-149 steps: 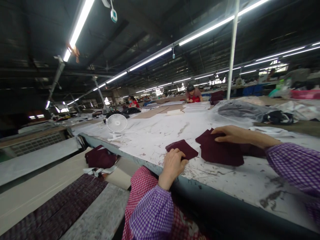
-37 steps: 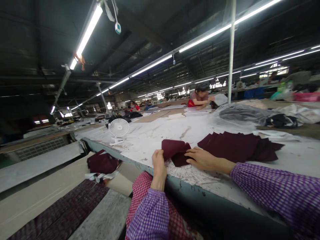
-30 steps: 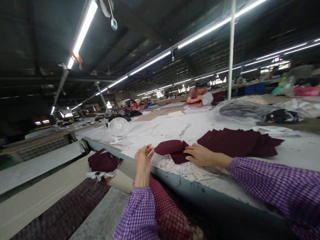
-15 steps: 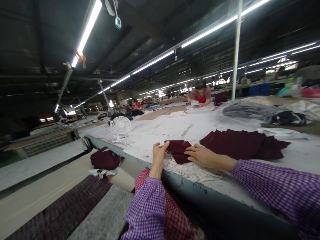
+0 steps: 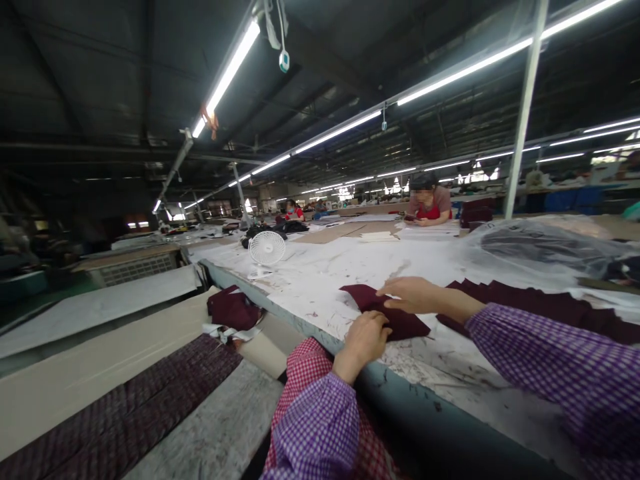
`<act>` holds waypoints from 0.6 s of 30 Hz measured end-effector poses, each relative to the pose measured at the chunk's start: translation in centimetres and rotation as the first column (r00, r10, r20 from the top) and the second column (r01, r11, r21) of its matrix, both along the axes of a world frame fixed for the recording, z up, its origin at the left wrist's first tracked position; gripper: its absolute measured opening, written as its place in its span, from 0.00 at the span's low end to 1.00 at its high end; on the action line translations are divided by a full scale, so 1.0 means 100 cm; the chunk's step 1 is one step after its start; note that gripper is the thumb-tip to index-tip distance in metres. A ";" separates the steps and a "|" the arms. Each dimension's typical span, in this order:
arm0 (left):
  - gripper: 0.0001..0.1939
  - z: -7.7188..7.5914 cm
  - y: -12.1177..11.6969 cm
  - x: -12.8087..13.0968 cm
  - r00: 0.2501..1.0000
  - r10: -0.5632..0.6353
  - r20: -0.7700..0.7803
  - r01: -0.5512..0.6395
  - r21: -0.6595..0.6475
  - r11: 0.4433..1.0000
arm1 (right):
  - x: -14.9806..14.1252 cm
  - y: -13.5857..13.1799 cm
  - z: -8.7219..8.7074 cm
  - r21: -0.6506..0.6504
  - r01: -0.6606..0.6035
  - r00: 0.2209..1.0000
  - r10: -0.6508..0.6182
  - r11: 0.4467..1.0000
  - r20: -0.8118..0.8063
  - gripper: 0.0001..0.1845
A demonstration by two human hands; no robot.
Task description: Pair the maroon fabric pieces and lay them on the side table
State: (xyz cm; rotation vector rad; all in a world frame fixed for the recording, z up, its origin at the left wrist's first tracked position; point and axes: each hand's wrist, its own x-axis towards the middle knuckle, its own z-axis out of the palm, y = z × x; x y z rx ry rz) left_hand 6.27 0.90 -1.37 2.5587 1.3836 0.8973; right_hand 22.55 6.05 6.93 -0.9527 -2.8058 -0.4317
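A maroon fabric piece (image 5: 407,325) lies on the white-covered table near its front edge, its far left corner pointing away from me. My left hand (image 5: 364,341) is at the near edge of this cloth, fingers curled over it; the thumb is mostly hidden. Above it, my right hand (image 5: 417,295) reaches across the cloth with fingers stretched out and the tips over its upper part. Partly behind my right forearm, a fanned stack of maroon fabric pieces (image 5: 545,308) spreads to the right.
A small white fan (image 5: 267,249) stands at the table's left edge. Below that edge sits a maroon fabric bundle (image 5: 234,308) beside fabric rolls. Clear plastic wrapping (image 5: 545,243) lies at the right. Across the table, a person in a red apron (image 5: 431,203) leans on it.
The view has swung left. The fabric piece, creased before, now lies flatter and turned. My left hand has moved from its left corner to the near edge, closer to my right hand.
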 end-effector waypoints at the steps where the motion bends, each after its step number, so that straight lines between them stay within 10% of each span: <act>1: 0.14 0.000 0.000 0.000 1.000 0.010 -0.003 -0.010 -0.004 1.000 | -0.011 0.006 0.006 0.093 -0.021 1.000 0.022 0.995 -0.013 0.19; 4: 0.14 0.003 -0.003 -0.001 1.000 0.025 -0.014 -0.025 -0.021 0.999 | -0.054 0.023 0.009 0.289 -0.197 0.980 0.183 0.937 0.074 0.25; 9: 0.13 0.010 -0.010 -0.001 0.994 0.027 -0.103 -0.030 -0.027 0.999 | -0.105 0.040 -0.007 0.273 -0.278 0.927 0.183 0.921 0.329 0.07; 18: 0.16 0.006 -0.004 0.000 0.985 0.007 -0.174 -0.008 -0.007 1.000 | -0.056 0.050 0.011 0.403 -0.200 0.966 0.111 0.893 0.234 0.06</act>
